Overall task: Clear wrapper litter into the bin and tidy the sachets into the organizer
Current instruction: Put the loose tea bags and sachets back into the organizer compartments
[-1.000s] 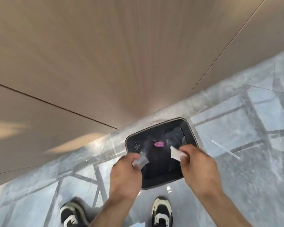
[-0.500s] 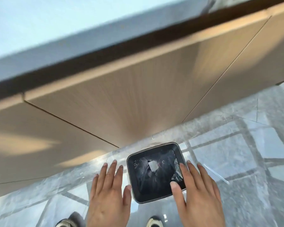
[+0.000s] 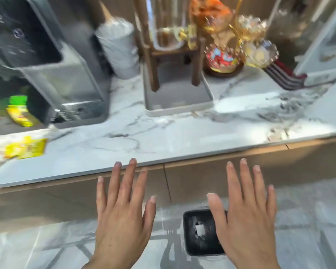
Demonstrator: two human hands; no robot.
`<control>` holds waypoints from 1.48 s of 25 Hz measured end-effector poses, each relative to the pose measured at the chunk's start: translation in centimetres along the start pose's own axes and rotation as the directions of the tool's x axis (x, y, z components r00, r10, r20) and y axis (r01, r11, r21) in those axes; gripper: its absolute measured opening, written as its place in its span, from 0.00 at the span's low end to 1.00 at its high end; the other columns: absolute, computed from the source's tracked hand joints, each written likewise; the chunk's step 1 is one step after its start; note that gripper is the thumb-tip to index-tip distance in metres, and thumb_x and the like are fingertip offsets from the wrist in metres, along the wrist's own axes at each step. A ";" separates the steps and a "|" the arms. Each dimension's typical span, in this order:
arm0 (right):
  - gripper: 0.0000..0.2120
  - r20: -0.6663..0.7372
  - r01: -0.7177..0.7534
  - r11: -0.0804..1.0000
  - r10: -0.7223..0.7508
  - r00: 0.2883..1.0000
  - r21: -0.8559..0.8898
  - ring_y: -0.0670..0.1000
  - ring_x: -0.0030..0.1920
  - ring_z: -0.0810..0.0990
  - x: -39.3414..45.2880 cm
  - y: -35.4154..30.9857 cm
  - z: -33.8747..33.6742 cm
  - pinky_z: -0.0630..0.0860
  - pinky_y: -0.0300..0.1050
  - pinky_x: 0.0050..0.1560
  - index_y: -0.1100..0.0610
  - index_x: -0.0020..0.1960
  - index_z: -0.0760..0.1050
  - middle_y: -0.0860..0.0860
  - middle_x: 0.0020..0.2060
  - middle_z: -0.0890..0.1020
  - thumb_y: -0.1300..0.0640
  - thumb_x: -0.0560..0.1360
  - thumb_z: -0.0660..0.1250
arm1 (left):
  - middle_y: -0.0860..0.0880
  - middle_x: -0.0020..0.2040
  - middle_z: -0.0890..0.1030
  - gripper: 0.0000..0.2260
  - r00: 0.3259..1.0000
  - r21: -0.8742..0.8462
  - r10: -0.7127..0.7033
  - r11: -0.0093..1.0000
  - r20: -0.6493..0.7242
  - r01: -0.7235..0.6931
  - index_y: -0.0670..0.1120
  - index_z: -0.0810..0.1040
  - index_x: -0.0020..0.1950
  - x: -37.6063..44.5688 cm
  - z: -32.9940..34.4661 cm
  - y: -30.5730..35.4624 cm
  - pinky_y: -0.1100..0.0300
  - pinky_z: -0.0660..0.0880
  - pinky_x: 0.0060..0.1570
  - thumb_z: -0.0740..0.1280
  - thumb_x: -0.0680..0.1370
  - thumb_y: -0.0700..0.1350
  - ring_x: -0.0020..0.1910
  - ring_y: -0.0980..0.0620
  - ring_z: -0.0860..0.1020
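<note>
A black square bin [image 3: 190, 247] stands on the floor below the counter, with a white wrapper piece [image 3: 199, 230] lying inside. My right hand [image 3: 246, 216] hovers flat above the bin's right side, fingers spread and empty. My left hand [image 3: 122, 208] is spread and empty too, left of the bin, fingertips near the counter edge. On the white marble counter [image 3: 163, 140] a yellow sachet [image 3: 26, 148] lies at the far left. A second yellow and green packet [image 3: 20, 111] sits behind it under the grey machine.
A grey appliance [image 3: 52, 74] fills the counter's back left. A grey tray [image 3: 178, 98] holds a wooden stand with a glass vessel. Tiered glass bowls of sweets [image 3: 239, 53] stand at the back right. A wrapped stack of cups [image 3: 118, 45] is beside the appliance.
Both hands let go of the wrapper pieces, which dropped into the bin, and opened flat. The view has risen from the floor and cabinet front up to the countertop.
</note>
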State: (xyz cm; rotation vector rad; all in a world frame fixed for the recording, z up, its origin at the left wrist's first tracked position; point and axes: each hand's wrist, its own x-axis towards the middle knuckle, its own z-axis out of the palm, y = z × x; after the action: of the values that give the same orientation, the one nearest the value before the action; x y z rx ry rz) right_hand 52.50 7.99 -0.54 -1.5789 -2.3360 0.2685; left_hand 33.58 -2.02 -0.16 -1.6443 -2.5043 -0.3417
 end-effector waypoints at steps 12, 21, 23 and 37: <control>0.36 -0.090 0.310 0.950 -0.307 0.947 0.021 0.55 0.75 0.49 3.0 -22.1 -9.1 0.49 0.63 0.70 0.52 0.75 0.55 0.52 0.76 0.54 0.33 0.74 0.37 | 0.46 0.76 0.62 0.27 0.936 0.129 -0.262 0.946 -0.234 0.297 0.47 0.65 0.73 -2.4 -16.8 -15.6 0.36 0.53 0.71 0.47 0.79 0.59 0.76 0.42 0.55; 0.35 -0.057 0.375 0.927 -0.374 0.926 0.006 0.51 0.76 0.41 3.0 -39.8 -6.3 0.45 0.62 0.73 0.48 0.76 0.47 0.48 0.77 0.45 0.33 0.73 0.36 | 0.44 0.77 0.61 0.28 0.876 0.117 -0.398 0.890 -0.272 0.441 0.46 0.66 0.73 -2.7 -22.2 -32.9 0.36 0.51 0.71 0.52 0.77 0.57 0.77 0.41 0.53; 0.34 -0.049 0.390 0.921 -0.389 0.920 -0.002 0.53 0.76 0.44 2.9 -43.2 -5.3 0.46 0.62 0.72 0.48 0.76 0.48 0.50 0.77 0.50 0.34 0.74 0.37 | 0.44 0.77 0.62 0.28 0.872 0.118 -0.407 0.885 -0.274 0.450 0.45 0.66 0.73 -2.8 -22.8 -36.4 0.35 0.52 0.71 0.54 0.76 0.56 0.77 0.41 0.54; 0.33 0.032 0.486 0.874 -0.486 0.873 0.013 0.55 0.76 0.48 9.0 -49.8 0.9 0.50 0.64 0.72 0.50 0.75 0.50 0.53 0.77 0.54 0.35 0.75 0.40 | 0.45 0.76 0.63 0.26 0.836 0.075 -0.507 0.844 -0.210 0.530 0.48 0.64 0.73 1.5 -20.1 -44.6 0.43 0.58 0.70 0.58 0.76 0.54 0.76 0.43 0.58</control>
State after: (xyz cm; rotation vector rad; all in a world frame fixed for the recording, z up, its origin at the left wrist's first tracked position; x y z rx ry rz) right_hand 5.78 -2.33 16.05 -0.9330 -2.6549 0.1811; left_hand -8.27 -22.87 14.33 -0.8117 -2.7195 -0.3491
